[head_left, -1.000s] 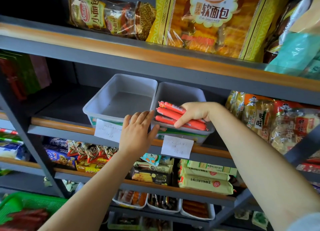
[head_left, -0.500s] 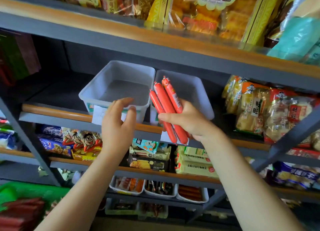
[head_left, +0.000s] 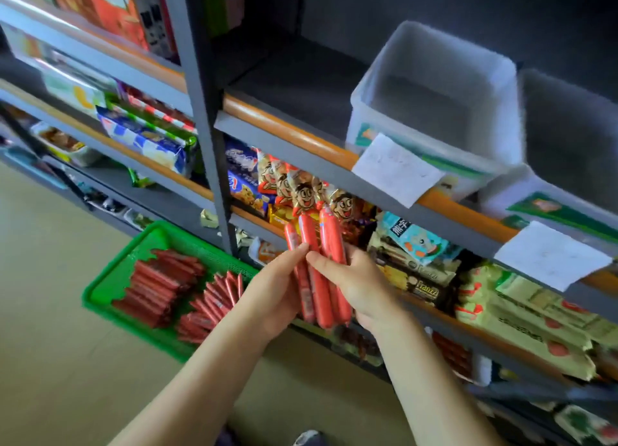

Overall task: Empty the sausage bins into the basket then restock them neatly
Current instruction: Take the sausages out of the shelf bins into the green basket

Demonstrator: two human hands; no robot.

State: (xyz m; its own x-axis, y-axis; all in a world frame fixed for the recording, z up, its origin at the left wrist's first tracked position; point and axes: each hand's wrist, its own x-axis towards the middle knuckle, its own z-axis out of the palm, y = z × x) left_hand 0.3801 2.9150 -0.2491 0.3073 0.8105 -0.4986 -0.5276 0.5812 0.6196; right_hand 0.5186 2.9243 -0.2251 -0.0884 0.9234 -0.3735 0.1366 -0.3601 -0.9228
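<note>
Your left hand (head_left: pixel 277 291) and right hand (head_left: pixel 359 286) both pinch 3 sausages (head_left: pixel 317 271) in front of the shelves, long axes nearly upright, tips tilted slightly left, above the green basket (head_left: pixel 110 275).

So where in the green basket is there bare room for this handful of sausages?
The basket is bare along its left side and in the back-left corner, between the rim and the flat packs. The middle and right are crowded with packs and the fanned pile. Both hands, left and right, hold the sausages just right of it.
</note>
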